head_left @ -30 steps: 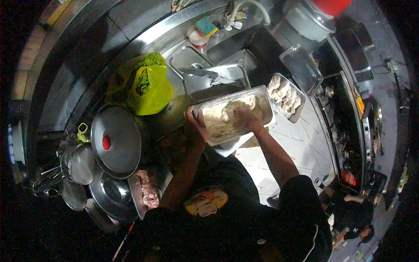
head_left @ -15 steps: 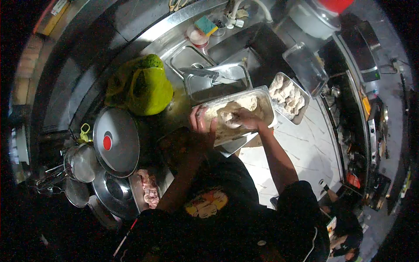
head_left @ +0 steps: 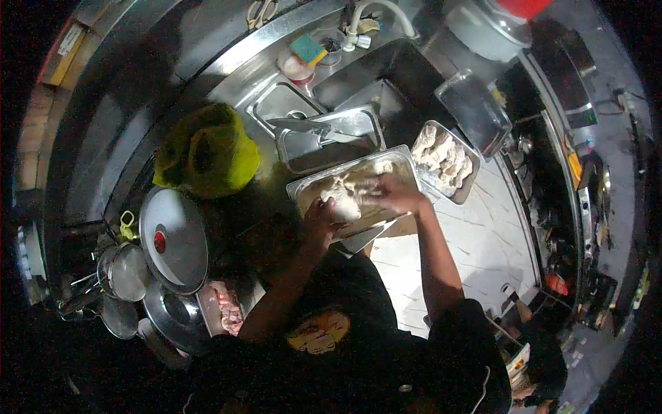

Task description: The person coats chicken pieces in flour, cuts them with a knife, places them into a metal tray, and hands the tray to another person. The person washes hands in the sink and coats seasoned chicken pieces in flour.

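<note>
A steel pan [head_left: 416, 172] of pale flour sits in front of me, tilted across the counter. My left hand [head_left: 324, 219] is at its near left side, fingers curled round a flour-coated piece of meat [head_left: 343, 206]. Over the flour to the right is my right hand [head_left: 396, 196], fingers stretched and apart, somewhat blurred, with nothing seen in them. Beyond the pan's right end, a metal tray [head_left: 466, 195] carries several coated meat pieces [head_left: 441, 155]. Raw pink meat [head_left: 226, 307] lies in another tray at lower left, partly hidden by my left arm.
Behind the flour pan stands a steel pan [head_left: 293, 157] with utensils across it. A sink [head_left: 407, 65] with a white tap [head_left: 353, 31] is at the back. A yellow-green bag [head_left: 238, 152], frying pan [head_left: 183, 234] and strainers [head_left: 129, 272] stand left. Another person [head_left: 541, 359] is at lower right.
My left hand has moved from the pan's left rim to the meat piece and now grips it. My right hand has drawn back to the right, its fingers spreading. The camera view has shifted slightly.
</note>
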`<act>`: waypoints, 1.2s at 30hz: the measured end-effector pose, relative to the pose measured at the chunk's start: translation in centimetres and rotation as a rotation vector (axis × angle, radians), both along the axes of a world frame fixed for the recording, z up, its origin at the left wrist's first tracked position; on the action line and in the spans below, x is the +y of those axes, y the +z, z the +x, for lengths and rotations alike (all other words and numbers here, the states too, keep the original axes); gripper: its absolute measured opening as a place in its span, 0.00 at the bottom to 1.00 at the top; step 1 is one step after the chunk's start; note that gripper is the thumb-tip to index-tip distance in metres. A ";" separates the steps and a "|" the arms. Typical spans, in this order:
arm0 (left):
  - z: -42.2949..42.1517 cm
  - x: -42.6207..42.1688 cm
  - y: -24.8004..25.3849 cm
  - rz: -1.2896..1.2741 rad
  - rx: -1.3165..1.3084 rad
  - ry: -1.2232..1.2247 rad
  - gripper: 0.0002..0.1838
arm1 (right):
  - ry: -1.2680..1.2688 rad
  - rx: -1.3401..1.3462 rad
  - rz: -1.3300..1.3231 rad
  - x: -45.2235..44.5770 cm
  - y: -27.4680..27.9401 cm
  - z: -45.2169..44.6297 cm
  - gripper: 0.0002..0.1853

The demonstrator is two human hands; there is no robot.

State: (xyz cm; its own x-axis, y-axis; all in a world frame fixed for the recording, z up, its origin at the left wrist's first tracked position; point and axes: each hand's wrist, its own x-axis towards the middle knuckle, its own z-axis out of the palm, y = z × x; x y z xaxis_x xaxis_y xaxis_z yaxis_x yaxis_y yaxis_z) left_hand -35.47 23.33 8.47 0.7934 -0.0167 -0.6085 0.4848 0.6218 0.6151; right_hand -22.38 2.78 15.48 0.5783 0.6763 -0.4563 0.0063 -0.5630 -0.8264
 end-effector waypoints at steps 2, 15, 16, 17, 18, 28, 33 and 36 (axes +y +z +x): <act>-0.4 -0.4 0.4 -0.045 -0.014 0.081 0.22 | -0.167 0.172 0.237 0.5 -1.2 3.4 0.26; -0.2 1.8 -2.1 -0.449 0.093 0.087 0.34 | 0.065 -0.846 -0.459 11.7 -21.9 15.3 0.28; 0.4 2.0 -3.0 -0.673 0.053 -0.055 0.35 | -0.001 -0.818 -0.393 12.0 -20.4 15.0 0.26; 1.0 2.3 -4.0 -0.868 0.020 -0.223 0.36 | 0.052 -0.821 -0.501 11.2 -16.4 14.2 0.24; 4.0 2.6 -4.5 -1.191 -0.059 -0.532 0.36 | 0.112 -0.825 -0.608 10.4 -11.8 13.3 0.22; 4.1 2.5 -1.3 -0.737 -0.200 -0.105 0.34 | -0.583 -0.506 -0.056 1.5 5.2 -6.9 0.25; 4.8 0.7 -0.4 -0.450 -0.137 0.027 0.25 | -0.539 -0.458 -0.020 3.7 4.3 -12.5 0.16; 4.6 0.7 -2.6 -0.480 -0.130 0.000 0.29 | -0.552 -0.419 -0.026 4.9 5.2 -12.4 0.14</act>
State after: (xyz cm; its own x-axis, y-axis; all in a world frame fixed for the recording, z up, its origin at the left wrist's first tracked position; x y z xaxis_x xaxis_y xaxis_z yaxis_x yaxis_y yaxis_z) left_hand -30.90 24.05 5.88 0.8621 -0.2706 -0.4284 0.4231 0.8497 0.3146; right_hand -34.83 7.71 20.64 0.9656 0.2244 -0.1314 0.0289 -0.5948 -0.8034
